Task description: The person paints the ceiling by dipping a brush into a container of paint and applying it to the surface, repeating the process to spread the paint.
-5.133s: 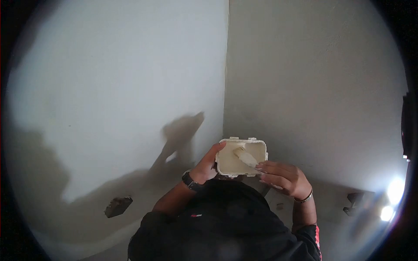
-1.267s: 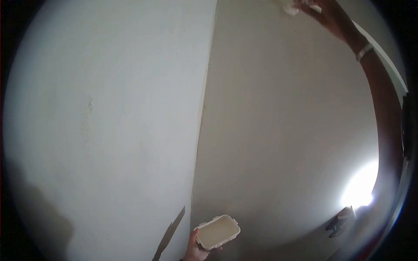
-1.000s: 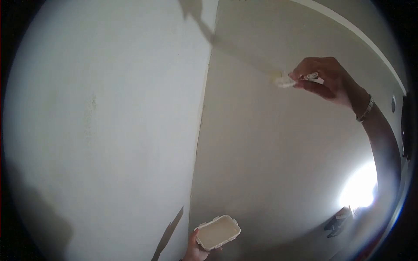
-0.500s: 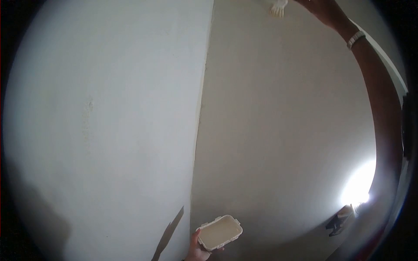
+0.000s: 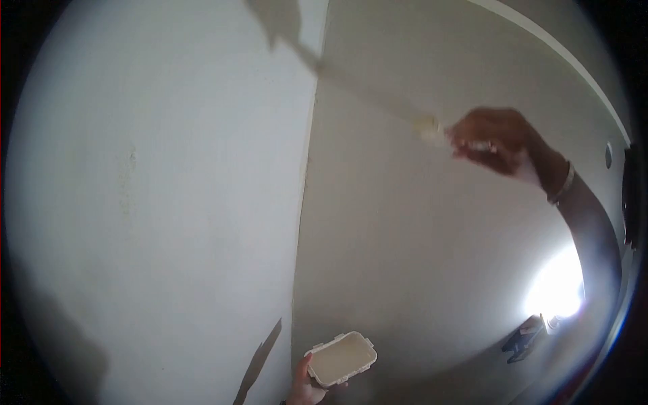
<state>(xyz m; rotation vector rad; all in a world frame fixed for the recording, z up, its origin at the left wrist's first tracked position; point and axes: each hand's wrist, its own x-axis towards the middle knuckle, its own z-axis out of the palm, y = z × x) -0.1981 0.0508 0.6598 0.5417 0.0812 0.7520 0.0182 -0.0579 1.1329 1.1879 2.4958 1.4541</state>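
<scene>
My right hand point(image 5: 496, 145) closed round brush point(image 5: 430, 128), bristles at right-side wall point(image 5: 405, 223) | my left hand point(image 5: 306, 388) gripping tub point(image 5: 343, 360) by its edge, thumb on rim

A pale bluish-white wall point(image 5: 182, 202) stands left of the rough vertical corner seam point(image 5: 306, 175), a grey-beige wall point(image 5: 418, 250) stands right of it, and a glaring white light point(image 5: 557, 287) shines low at its far right.

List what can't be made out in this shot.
All in the head view:
- Brush: bristle tips, blurred by motion.
- Right hand: exact finger grip, also blurred.
- Left hand: some fingers, hidden behind the tub; forearm, cut off by the bottom edge.
- Light: outline, lost in glare.
</scene>
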